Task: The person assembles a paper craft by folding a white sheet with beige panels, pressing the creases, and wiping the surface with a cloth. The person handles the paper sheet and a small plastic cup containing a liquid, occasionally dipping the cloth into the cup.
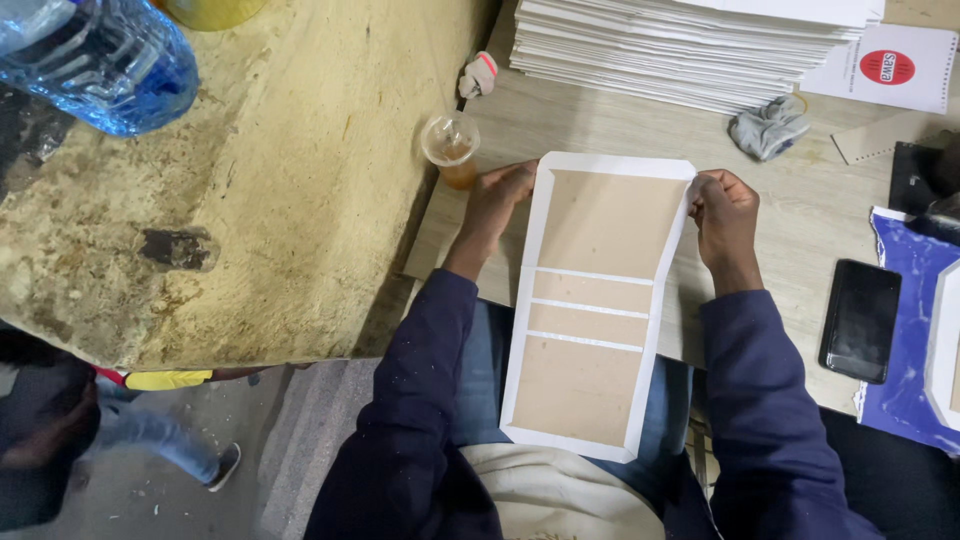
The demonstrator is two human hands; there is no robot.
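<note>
Both hands grip one long board cover: my left hand (497,203) is closed on its left edge near the top corner, and my right hand (722,215) pinches the right edge at the same height. That board cover (596,300), four brown card panels bordered in white paper, lies lengthwise away from me, its far half on the pale wooden table (800,190) and its near half overhanging the table edge above my lap.

Just beside my left hand a clear plastic cup (451,148) with amber liquid stands at the table's left edge, near the cover's top left corner. Beyond the cover's far edge there is a strip of bare table, then a tall stack of white sheets (680,50). A crumpled grey cloth (768,128) lies below that stack, up and to the right of my right hand. Further right, well apart from the cover, a black phone (860,320) lies flat beside a blue sheet (915,330). On my left a rough, stained slab (290,180) butts against the table, with a blue water bottle (105,60) on its far corner.
</note>
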